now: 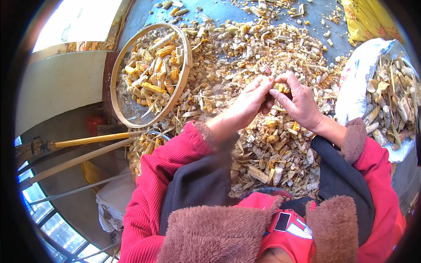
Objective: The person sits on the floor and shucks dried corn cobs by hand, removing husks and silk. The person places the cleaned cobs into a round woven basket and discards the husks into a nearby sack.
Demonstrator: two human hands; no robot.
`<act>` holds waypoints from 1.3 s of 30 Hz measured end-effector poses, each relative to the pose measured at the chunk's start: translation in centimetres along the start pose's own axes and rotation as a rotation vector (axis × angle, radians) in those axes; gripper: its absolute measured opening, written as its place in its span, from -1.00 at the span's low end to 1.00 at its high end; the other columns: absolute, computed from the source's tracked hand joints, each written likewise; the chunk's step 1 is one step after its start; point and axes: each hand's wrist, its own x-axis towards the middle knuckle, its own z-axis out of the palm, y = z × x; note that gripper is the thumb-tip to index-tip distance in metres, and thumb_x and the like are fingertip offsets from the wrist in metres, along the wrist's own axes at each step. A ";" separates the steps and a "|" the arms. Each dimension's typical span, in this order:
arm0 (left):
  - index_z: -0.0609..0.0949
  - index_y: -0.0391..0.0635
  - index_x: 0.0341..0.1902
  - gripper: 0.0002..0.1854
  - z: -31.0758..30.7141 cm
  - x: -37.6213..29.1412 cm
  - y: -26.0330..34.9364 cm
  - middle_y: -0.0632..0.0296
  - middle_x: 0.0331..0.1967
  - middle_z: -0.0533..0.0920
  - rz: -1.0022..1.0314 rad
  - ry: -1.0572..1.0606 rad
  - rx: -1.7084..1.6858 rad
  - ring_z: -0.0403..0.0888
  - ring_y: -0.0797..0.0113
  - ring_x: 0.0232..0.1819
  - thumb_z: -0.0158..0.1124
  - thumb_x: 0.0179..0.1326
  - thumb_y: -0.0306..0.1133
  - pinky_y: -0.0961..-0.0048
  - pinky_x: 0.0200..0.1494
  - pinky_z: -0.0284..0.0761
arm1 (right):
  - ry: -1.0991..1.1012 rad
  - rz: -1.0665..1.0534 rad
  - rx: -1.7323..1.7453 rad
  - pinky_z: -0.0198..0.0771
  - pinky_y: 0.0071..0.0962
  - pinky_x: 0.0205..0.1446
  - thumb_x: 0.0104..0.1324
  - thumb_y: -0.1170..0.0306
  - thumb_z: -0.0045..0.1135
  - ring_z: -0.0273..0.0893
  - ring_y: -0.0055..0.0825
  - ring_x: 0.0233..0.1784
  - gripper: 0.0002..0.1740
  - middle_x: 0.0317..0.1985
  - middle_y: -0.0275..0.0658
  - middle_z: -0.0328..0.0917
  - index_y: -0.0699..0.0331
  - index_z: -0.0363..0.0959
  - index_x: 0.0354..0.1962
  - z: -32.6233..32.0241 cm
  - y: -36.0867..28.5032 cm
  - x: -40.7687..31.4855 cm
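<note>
Between my two hands is a piece of corn cob (pixel 281 87) with yellow kernels still on it. The fingers of my right hand (pixel 296 97) curl around the cob, its thumb lying along the near side. My left hand (pixel 251 98) meets it from the left, thumb and fingertips pressed close to the cob's end. Part of the cob is hidden by the fingers. Below both hands spreads a heap of broken cobs, husk bits and loose kernels (pixel 276 131).
A round wooden-rimmed sieve (pixel 189 52) with partly kernelled cobs leans at the left. On the right stands a white woven sack (pixel 353 75) full of cobs. A yellow sack (pixel 368 19) lies at the far right. Long wooden handles (pixel 92 139) jut in from the left.
</note>
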 end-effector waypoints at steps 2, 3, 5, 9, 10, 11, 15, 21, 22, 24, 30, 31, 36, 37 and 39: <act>0.42 0.01 -0.19 -0.71 0.1 0.1 -0.2 0.40 -0.55 0.42 0.036 0.013 -0.022 0.35 0.62 -0.53 -0.03 0.50 -0.03 0.66 -0.50 0.24 | 0.025 0.011 0.006 0.42 -0.32 -0.41 0.42 0.21 0.07 0.65 -0.24 -0.43 -0.70 -0.43 -0.06 0.57 0.24 0.32 -0.06 0.3 0.2 0.2; 0.42 0.01 -0.18 -0.72 0.2 0.2 -0.3 0.40 -0.55 0.42 0.054 0.017 -0.034 0.34 0.62 -0.53 -0.02 0.50 -0.04 0.66 -0.50 0.24 | 0.040 0.018 0.007 0.41 -0.31 -0.42 0.43 0.23 0.06 0.64 -0.23 -0.45 -0.71 -0.47 -0.05 0.55 0.24 0.32 -0.06 0.4 0.1 0.3; 0.43 0.02 -0.17 -0.74 0.6 0.1 -0.3 0.43 -0.52 0.43 0.073 0.035 0.011 0.32 0.63 -0.51 0.01 0.49 -0.06 0.64 -0.47 0.22 | 0.072 0.068 0.049 0.37 -0.35 -0.40 0.47 0.28 -0.03 0.55 -0.32 -0.50 -0.80 -0.52 -0.07 0.50 0.26 0.37 -0.16 0.3 -0.4 0.5; 0.45 0.03 -0.17 -0.78 0.8 0.0 -0.8 0.46 -0.51 0.42 0.079 0.063 -0.020 0.32 0.62 -0.49 0.08 0.47 -0.11 0.64 -0.46 0.20 | 0.112 0.164 0.169 0.31 -0.43 -0.39 0.51 0.32 -0.11 0.39 -0.47 -0.52 -0.76 -0.48 -0.18 0.50 0.29 0.43 -0.25 0.5 0.2 0.8; 0.46 0.03 -0.17 -0.81 0.6 0.1 -0.9 0.46 -0.49 0.42 0.050 0.027 -0.038 0.33 0.62 -0.47 0.11 0.46 -0.14 0.64 -0.46 0.20 | 0.117 0.193 0.223 0.31 -0.43 -0.38 0.51 0.31 -0.11 0.39 -0.48 -0.52 -0.76 -0.46 -0.21 0.52 0.30 0.43 -0.23 0.6 1.2 0.7; 0.46 0.03 -0.17 -0.80 0.5 0.3 -1.0 0.44 -0.48 0.43 0.020 -0.002 -0.086 0.35 0.62 -0.48 0.12 0.45 -0.14 0.65 -0.47 0.22 | 0.124 0.223 0.278 0.30 -0.43 -0.38 0.51 0.31 -0.10 0.39 -0.49 -0.52 -0.76 -0.44 -0.24 0.53 0.30 0.44 -0.22 0.8 2.1 0.6; 0.49 0.02 -0.22 -0.80 -0.4 1.0 -1.5 0.41 -0.45 0.47 -0.059 -0.032 -0.218 0.36 0.62 -0.50 0.18 0.41 -0.14 0.68 -0.49 0.26 | -0.056 0.511 0.635 0.26 -0.70 -0.55 0.53 0.24 -0.13 0.37 -0.70 -0.59 -0.71 -0.46 -0.35 0.49 0.26 0.47 -0.06 -0.5 0.9 1.2; 0.51 0.07 -0.32 -0.81 -2.0 0.7 0.0 0.41 -0.43 0.54 -0.012 0.311 -0.321 0.42 0.56 -0.42 0.37 0.23 -0.22 0.61 -0.39 0.37 | -0.339 0.022 -0.479 0.49 -0.37 -0.23 0.29 0.38 0.17 0.57 -0.47 -0.24 -0.82 -0.35 -0.27 0.53 0.15 0.53 -0.15 -11.3 9.4 1.6; 0.51 0.03 -0.28 -0.81 -3.8 1.0 -0.9 0.34 -0.35 0.59 -0.032 0.245 -0.475 0.52 0.45 -0.28 0.39 0.20 -0.29 0.49 -0.27 0.50 | -0.449 0.070 -0.610 0.47 -0.30 -0.17 0.17 0.44 0.19 0.57 -0.35 -0.23 -0.82 -0.28 -0.24 0.53 0.17 0.52 -0.23 -12.5 10.9 0.5; 0.56 -0.09 -0.15 -0.81 -3.7 1.3 -1.0 0.23 -0.22 0.63 -0.047 0.254 -0.514 0.59 0.32 -0.17 0.34 0.21 -0.39 0.43 -0.14 0.61 | -0.493 0.130 -0.763 0.47 -0.15 -0.10 -0.04 0.59 0.10 0.60 -0.11 -0.22 -0.85 -0.36 -0.11 0.60 0.19 0.58 -0.51 -12.0 12.1 -2.2; 0.55 -0.17 -0.10 -0.79 -5.0 1.3 -1.1 0.18 -0.12 0.63 -0.086 0.221 -0.332 0.60 0.33 -0.14 0.28 0.19 -0.54 0.47 -0.08 0.63 | -0.352 -0.077 -0.869 0.38 -0.17 -0.03 -0.12 0.62 0.21 0.42 -0.05 -0.06 -0.51 -0.25 -0.12 0.40 0.28 0.37 -0.14 -9.8 12.8 -6.8; 0.54 -0.19 -0.09 -0.78 -5.5 1.5 -1.4 0.16 -0.08 0.63 -0.081 0.176 -0.292 0.60 0.34 -0.14 0.27 0.18 -0.56 0.48 -0.07 0.63 | -0.333 -0.083 -0.872 0.38 -0.17 -0.08 -0.18 0.62 0.24 0.42 -0.05 -0.11 -0.49 -0.28 -0.13 0.37 0.28 0.35 -0.18 -9.9 12.5 -6.7; 0.55 -0.20 -0.03 -0.73 -4.0 1.0 -1.3 0.09 0.13 0.55 -0.106 0.062 -0.225 0.51 0.27 0.17 0.20 0.18 -0.60 0.35 0.19 0.51 | -0.254 0.624 0.437 0.46 -0.59 -0.27 0.31 0.28 0.23 0.51 -0.75 -0.30 -0.62 -0.20 -0.28 0.65 0.28 0.39 -0.01 -11.5 9.4 -3.9; 0.56 -0.21 -0.01 -0.73 -3.5 0.9 -1.1 0.09 0.16 0.53 -0.096 0.011 -0.253 0.48 0.25 0.24 0.19 0.19 -0.60 0.32 0.24 0.47 | -0.238 0.648 0.650 0.50 -0.60 -0.17 0.35 0.27 0.16 0.55 -0.73 -0.23 -0.60 -0.11 -0.22 0.65 0.27 0.38 0.07 -11.2 7.8 -3.6; 0.46 -0.24 0.21 -0.59 -2.9 0.8 -0.7 0.08 0.35 0.39 -0.100 -0.089 -0.136 0.32 0.19 0.40 0.13 0.28 -0.51 0.14 0.40 0.30 | -0.223 0.725 0.839 0.52 -0.58 -0.08 0.39 0.29 0.10 0.58 -0.69 -0.18 -0.61 -0.02 -0.17 0.63 0.26 0.37 0.10 -10.1 6.8 -3.1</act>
